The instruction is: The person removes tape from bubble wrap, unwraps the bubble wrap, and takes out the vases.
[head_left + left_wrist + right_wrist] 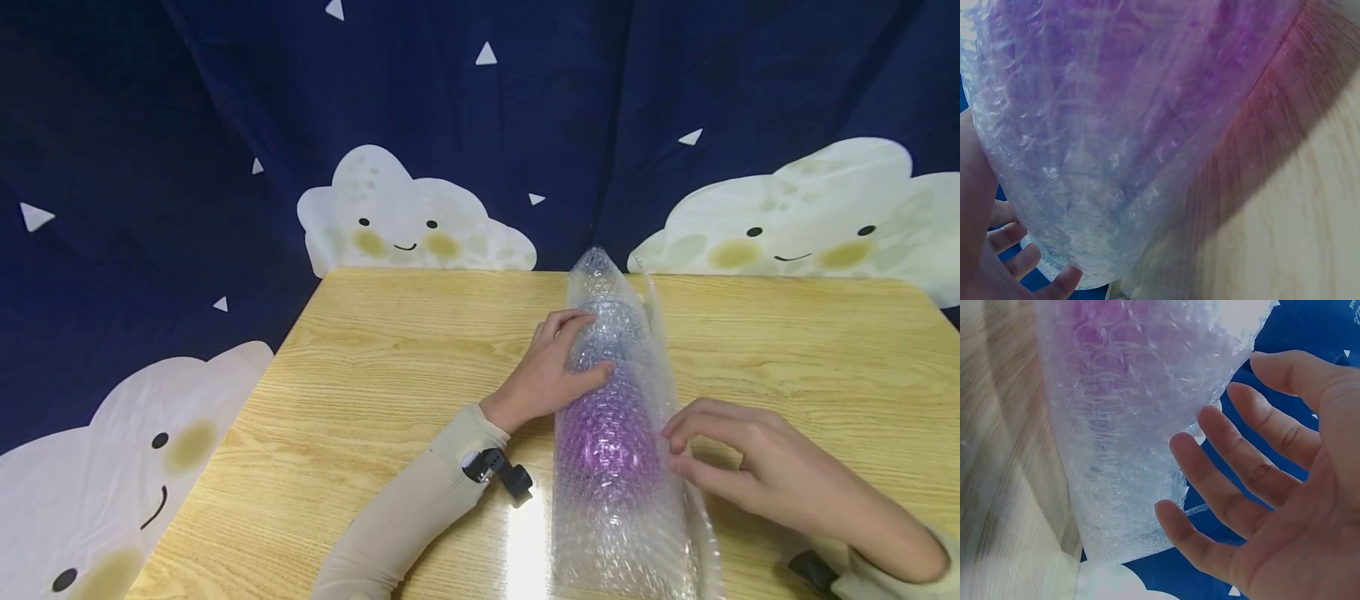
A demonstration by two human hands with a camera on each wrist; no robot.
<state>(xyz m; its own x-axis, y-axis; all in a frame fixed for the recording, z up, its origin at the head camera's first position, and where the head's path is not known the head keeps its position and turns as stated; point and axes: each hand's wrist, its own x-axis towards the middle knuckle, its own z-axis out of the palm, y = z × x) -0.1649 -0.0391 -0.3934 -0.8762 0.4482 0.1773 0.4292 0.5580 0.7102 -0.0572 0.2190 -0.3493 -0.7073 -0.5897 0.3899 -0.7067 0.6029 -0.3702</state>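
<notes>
A long object (609, 442), purple in its middle and bluish towards the far end, lies inside clear bubble wrap (622, 533) on the wooden table. The layers blur its shape, so its kind is unclear. My left hand (551, 367) rests on the upper left side of the bundle, thumb and fingers spread over the wrap. At the bundle's right edge is my right hand (750, 454), its fingers loosely bent. In the right wrist view, the right fingers (1222, 469) are spread beside the wrap's edge and pinch nothing.
The wooden table (390, 358) extends to both sides of the bundle. Behind it hangs a dark blue cloth (465, 108) with white clouds and triangles. A loose flap of wrap (701, 533) stands along the bundle's right side.
</notes>
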